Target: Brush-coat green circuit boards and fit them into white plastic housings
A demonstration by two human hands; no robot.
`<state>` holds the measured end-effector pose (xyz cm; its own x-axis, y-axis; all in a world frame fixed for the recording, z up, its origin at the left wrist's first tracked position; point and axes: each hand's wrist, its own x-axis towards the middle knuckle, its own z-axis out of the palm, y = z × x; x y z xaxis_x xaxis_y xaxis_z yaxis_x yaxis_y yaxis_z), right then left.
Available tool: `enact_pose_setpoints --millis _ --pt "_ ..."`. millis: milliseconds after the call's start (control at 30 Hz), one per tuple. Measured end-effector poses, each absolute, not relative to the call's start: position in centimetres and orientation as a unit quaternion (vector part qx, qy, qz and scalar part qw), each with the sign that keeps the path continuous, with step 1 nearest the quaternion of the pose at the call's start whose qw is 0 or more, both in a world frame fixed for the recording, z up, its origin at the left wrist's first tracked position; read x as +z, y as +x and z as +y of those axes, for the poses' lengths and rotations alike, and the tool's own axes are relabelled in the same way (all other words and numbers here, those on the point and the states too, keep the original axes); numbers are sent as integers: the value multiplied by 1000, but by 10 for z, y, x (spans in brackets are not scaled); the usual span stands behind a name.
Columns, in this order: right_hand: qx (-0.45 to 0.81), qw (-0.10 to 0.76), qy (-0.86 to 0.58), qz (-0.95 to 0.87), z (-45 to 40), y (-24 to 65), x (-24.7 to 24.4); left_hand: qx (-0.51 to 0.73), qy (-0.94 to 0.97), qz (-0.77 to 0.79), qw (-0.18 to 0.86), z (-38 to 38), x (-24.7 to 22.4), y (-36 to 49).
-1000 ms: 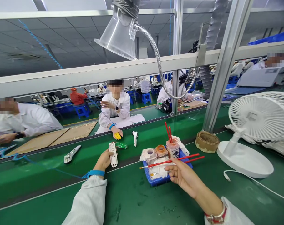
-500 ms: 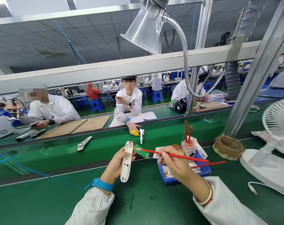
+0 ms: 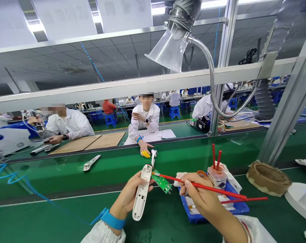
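Note:
My left hand (image 3: 132,190) is closed around a white plastic housing half (image 3: 141,199), tilted with its hollow inner side toward me. A green circuit board (image 3: 162,182) hangs off the housing's upper right, joined near the top by thin wires. My right hand (image 3: 200,192) grips a thin red-handled brush (image 3: 213,189) between thumb and fingers. The brush tip lies at the upper left end of the board; whether it touches is hard to tell. Under my right hand is a blue tray (image 3: 197,219) with another red-handled brush (image 3: 254,199) and white wipes.
In the tray stands a small container (image 3: 217,177) with red sticks upright. A brown tape roll (image 3: 268,179) and a white fan base (image 3: 301,199) are at right. Across the green belt, a co-worker's hand (image 3: 144,148) is near a white device (image 3: 153,156). Another white part (image 3: 91,163) lies left.
The whole view has shifted, so most things sit lower in the picture. The brush tip has moved along the board to its end nearest the housing. Both hands keep their holds.

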<state>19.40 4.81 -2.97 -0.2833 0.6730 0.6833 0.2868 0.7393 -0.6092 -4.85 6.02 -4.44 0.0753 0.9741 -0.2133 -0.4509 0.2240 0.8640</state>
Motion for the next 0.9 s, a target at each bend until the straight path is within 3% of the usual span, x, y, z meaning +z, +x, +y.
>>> enact_pose_setpoints --millis 167,300,533,767,900 --pt "155 513 -328 -778 51 201 -31 539 311 408 668 60 -47 -49" --pt "101 518 -260 -809 45 205 -29 549 304 406 664 60 -47 -51" --pt "-12 442 -190 -876 30 180 -32 552 318 413 650 58 -44 -41" --pt "58 449 -170 -875 28 177 -33 551 315 406 657 60 -49 -36" --pt "120 496 -213 -833 33 198 -36 546 286 431 659 71 -49 -45"
